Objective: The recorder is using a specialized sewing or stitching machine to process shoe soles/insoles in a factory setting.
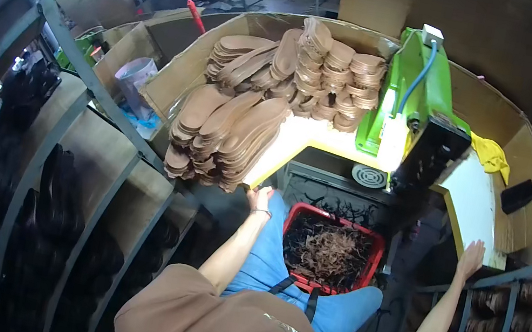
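My left hand [260, 199] is closed on the yellow-edged corner of the white worktable [268, 163], beside the nearest stack of brown shoe soles [243, 135]. Over on the right, my right hand [471, 257] rests with fingers stretched out on the end of the table's other wing, holding nothing. More brown soles [337, 72] are piled in columns toward the back of the table. Between the two wings stands a green machine [430, 81] with a black front part [433, 153]. A bright lamp [393, 144] lights the spot beside it.
A red crate [373, 264] of brown and black scraps sits between my knees, below a round vented disc [369, 176]. Cardboard walls [531, 156] surround the table. A yellow cloth [490, 156] and a black phone-like slab [517, 197] lie right. Metal racks [84, 127] flank me.
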Demonstrator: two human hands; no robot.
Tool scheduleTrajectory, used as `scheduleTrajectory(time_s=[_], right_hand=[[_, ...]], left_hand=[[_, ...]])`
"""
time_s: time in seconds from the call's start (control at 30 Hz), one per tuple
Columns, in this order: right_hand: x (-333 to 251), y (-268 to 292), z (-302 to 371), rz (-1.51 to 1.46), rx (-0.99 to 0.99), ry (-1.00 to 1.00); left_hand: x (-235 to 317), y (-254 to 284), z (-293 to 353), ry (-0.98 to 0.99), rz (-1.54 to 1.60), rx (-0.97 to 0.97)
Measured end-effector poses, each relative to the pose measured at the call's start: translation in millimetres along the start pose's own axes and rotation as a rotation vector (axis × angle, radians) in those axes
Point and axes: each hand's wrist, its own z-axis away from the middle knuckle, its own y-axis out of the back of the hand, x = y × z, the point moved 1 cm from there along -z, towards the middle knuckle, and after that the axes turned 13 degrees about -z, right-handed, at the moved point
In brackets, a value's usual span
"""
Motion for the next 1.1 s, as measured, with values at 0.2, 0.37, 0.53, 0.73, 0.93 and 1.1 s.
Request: scheduleTrajectory(time_s=[0.2,0.37,0.53,0.73,0.93,1.1], right_hand=[[17.8,-20.3,12.6,0.064,0.248,0.155],[7.1,-27.0,5.7,-0.003,0.316,0.214],[9.4,-24.6,9.0,0.035,0.296,0.177],[19.4,-21.3,3.6,0.065,0.213,0.122],[-73.7,-27.0,76.5,-0.193,0.224,0.210],[-200.5,-23.9,199.2,-0.771,-0.305,-0.202]], left_hand=[[2.3,-14.2,9.2,-0.051,0.072,0.069],[-6.2,-9.7,1.4,-0.119,0.108,0.178],[18.7,-27.8,32.9,-0.066,0.154,0.097],[195.4,-22.7,104.6,-0.745,-0.939,-0.363],[268.3,9.1,27.9,-1.205,-1.573,0.320],[304.6,8.6,82.7,-1.420,-1.024,0.049]])
